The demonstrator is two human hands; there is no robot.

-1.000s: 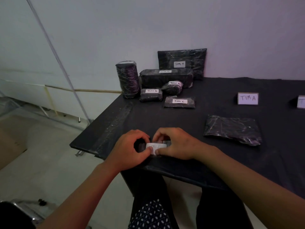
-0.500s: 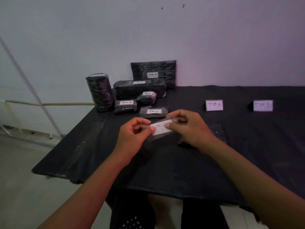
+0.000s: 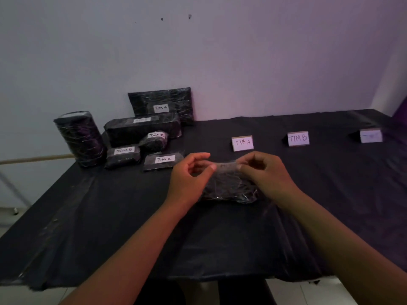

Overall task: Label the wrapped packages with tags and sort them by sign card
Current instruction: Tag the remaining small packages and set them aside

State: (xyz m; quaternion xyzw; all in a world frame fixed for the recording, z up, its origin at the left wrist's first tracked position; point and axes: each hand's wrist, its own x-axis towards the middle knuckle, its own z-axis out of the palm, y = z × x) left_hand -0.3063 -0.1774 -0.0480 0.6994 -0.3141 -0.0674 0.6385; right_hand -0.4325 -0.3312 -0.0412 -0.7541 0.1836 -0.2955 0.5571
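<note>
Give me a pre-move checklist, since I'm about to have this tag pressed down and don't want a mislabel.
1. Tag held at both ends by left hand and right hand: ok.
2. Tag over the flat package: ok.
3. Tag stuck down: cannot tell.
4. Writing on the tag readable: not ok, blurred.
5. Sign cards TIM A and TIM B upright and readable: ok.
6. Third sign card readable: not ok, too faint.
</note>
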